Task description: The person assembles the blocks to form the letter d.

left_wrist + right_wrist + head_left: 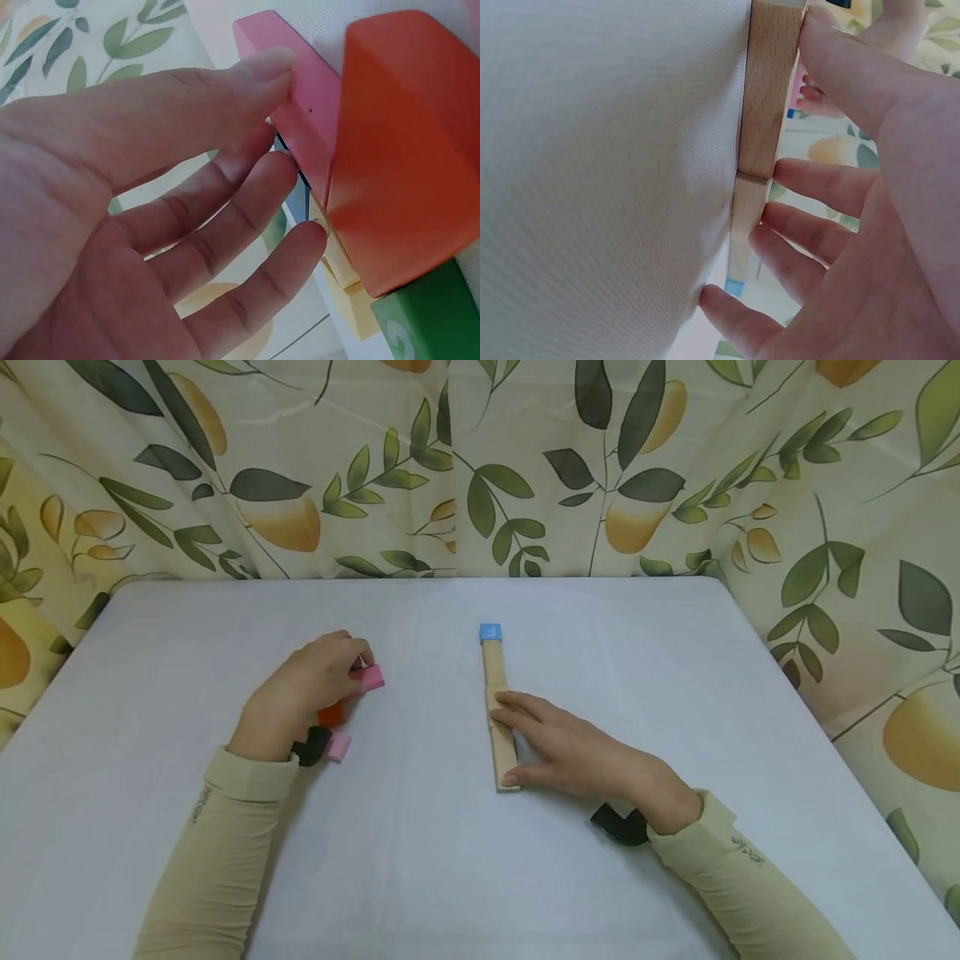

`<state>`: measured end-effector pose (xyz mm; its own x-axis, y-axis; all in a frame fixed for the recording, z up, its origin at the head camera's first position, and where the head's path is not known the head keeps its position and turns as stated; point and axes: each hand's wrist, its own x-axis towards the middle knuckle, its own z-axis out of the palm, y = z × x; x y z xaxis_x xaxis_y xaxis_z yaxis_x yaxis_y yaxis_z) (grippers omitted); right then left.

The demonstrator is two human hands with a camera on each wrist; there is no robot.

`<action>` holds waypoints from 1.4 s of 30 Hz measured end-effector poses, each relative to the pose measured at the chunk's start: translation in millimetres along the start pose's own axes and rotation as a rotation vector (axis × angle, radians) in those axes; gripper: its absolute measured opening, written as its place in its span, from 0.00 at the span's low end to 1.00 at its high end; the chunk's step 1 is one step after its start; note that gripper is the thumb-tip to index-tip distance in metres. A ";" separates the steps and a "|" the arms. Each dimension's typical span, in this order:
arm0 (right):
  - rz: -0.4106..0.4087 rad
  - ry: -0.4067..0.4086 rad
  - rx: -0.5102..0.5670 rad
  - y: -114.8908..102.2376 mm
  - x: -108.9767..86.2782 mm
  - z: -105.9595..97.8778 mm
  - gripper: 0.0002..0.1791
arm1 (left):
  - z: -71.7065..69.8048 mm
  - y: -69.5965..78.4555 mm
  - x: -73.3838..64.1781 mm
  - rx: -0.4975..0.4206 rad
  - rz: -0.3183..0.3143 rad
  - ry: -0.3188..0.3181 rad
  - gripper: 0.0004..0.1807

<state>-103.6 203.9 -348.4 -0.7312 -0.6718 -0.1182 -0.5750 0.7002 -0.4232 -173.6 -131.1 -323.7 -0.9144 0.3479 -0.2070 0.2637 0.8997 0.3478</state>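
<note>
On the left of the white table, my left hand pinches a pink block. Seen from the left wrist, the thumb lies on the pink block's face, fingertips along its far side. Beside it are an orange block and a green block with a pale mark. A lighter pink block lies near the wrist. My right hand touches a line of plain wooden blocks, its fingers spread along them and the thumb at the near end. A blue block with a white mark tops the line's far end.
The white-covered table runs back to a curtain printed with leaves and fruit. Each wrist wears a black strap, the right one close to the tabletop.
</note>
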 end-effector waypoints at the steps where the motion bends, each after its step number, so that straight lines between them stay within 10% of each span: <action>1: 0.001 -0.001 0.002 -0.1 0.2 0.1 0.44 | 0.0 0.5 0.0 0.005 -0.003 -0.003 0.12; 42: -0.007 0.035 0.049 1.7 4.7 2.3 0.43 | 8.8 18.9 10.1 0.081 0.068 -0.055 0.17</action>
<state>-107.2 201.4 -351.7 -0.7400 -0.6672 -0.0844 -0.5619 0.6824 -0.4676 -175.1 -108.3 -327.2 -0.8758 0.4210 -0.2362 0.3506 0.8910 0.2885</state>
